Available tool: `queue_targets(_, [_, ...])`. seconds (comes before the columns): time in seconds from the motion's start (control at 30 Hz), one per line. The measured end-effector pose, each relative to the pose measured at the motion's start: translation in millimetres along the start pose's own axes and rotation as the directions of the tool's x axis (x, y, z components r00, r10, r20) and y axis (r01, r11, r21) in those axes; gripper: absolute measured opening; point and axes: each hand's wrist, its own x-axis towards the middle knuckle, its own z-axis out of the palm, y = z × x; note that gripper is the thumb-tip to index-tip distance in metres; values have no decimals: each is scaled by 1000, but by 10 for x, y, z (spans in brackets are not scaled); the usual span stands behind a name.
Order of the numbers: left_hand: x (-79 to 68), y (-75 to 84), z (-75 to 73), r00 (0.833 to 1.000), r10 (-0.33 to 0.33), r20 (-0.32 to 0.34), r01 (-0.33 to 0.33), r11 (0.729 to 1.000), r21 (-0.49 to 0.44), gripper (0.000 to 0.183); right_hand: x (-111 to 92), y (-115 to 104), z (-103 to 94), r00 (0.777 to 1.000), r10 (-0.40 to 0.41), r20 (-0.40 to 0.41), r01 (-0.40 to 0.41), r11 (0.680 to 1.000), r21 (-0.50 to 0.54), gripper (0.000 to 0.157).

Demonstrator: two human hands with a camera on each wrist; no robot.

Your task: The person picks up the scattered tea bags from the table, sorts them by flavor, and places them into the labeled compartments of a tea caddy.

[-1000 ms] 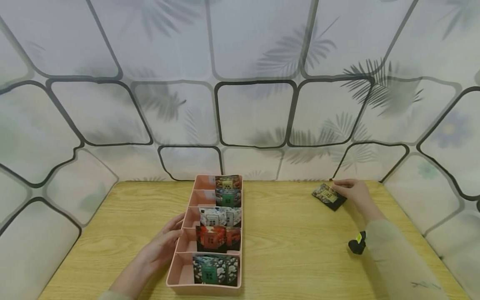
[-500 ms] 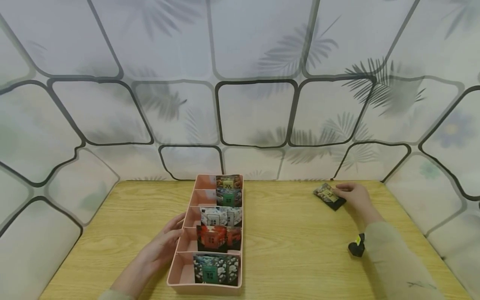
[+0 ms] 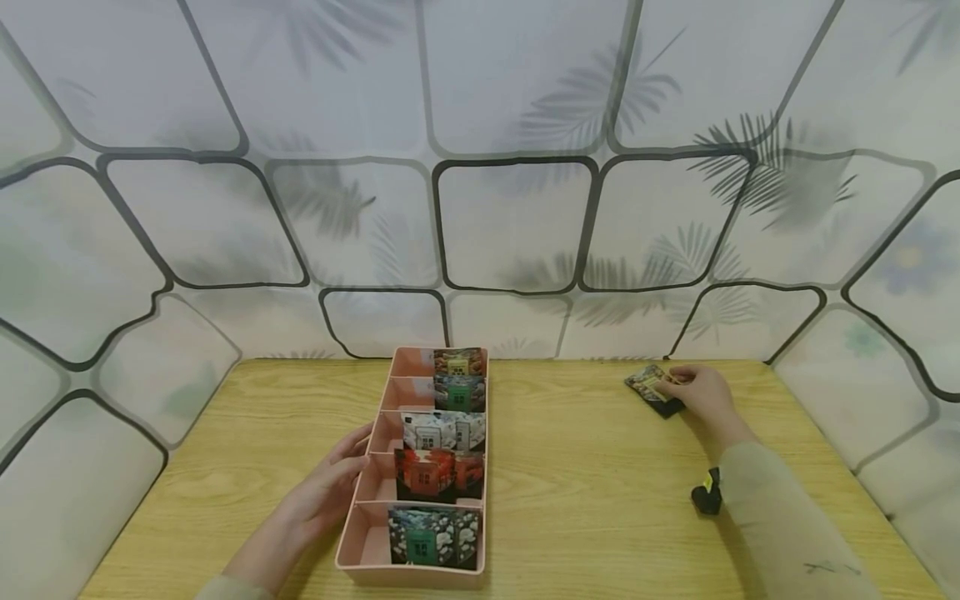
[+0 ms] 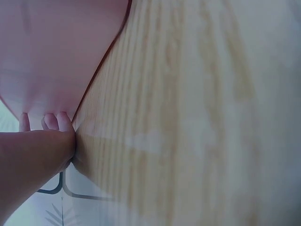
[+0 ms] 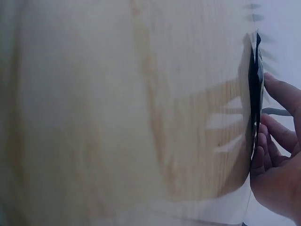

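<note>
In the head view my left hand (image 3: 322, 492) rests against the left side of a long pink divided tray (image 3: 349, 554), its fingertips (image 4: 62, 121) on the outer wall in the left wrist view. At the back right, my right hand (image 3: 705, 396) touches a dark sachet (image 3: 647, 382) with a yellow label, lying on the table. Seen edge-on in the right wrist view, the sachet (image 5: 255, 84) has the thumb and fingers along one face. Sachets stand in the tray: green floral (image 3: 422, 533), red (image 3: 424, 475), white (image 3: 427, 432), green (image 3: 459, 394) and yellow-labelled (image 3: 457, 363).
A small black item (image 3: 707, 495) with a yellow patch sits beside the right sleeve (image 3: 787, 517). The wood-grain table (image 3: 570, 500) ends at patterned wall panels (image 3: 510, 225); bare wood shows between the tray and the right arm.
My right thumb and fingers have slid slightly left, farther over the yellow-labelled sachet, which stays nearly in place. The left hand and the tray hold still.
</note>
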Motion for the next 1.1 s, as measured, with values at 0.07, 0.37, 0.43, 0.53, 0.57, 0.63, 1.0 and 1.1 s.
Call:
queue_targets(0.07, [2, 2, 2, 1000, -3, 0, 3, 1000, 3, 50, -11, -29, -13, 1000, 0, 15, 0, 1000, -4, 58])
queue_targets(0.37, [6, 6, 10, 1000, -22, -2, 22, 1000, 1, 62, -2, 0, -44, 999, 2, 53, -3, 1000, 20, 49])
queue_targets(0.43, [9, 0, 3, 1000, -15, 10, 15, 1000, -7, 61, 1, 18, -47, 999, -3, 45, 2, 1000, 11, 43])
queue_targets(0.53, [10, -5, -3, 1000, -7, 25, 7, 1000, -19, 58, 10, 46, -56, 999, -13, 31, 13, 1000, -16, 35])
queue_targets(0.57, [12, -8, -6, 1000, -3, 29, 4, 1000, -20, 57, 13, 53, -59, 1000, -14, 25, 15, 1000, -26, 33])
queue_targets(0.63, [12, -10, -6, 999, 1, 36, 0, 1000, -22, 58, 18, 65, -70, 1000, -21, 17, 22, 999, -46, 31])
queue_targets(1.0, [12, 19, 19, 999, -36, -17, 37, 999, 32, 63, 45, 77, -155, 998, -51, 34, 52, 998, -18, 33])
queue_targets(1.1, [13, 33, 17, 998, -52, -20, 52, 998, 40, 66, 47, 37, -168, 998, -29, 56, 28, 999, 21, 40])
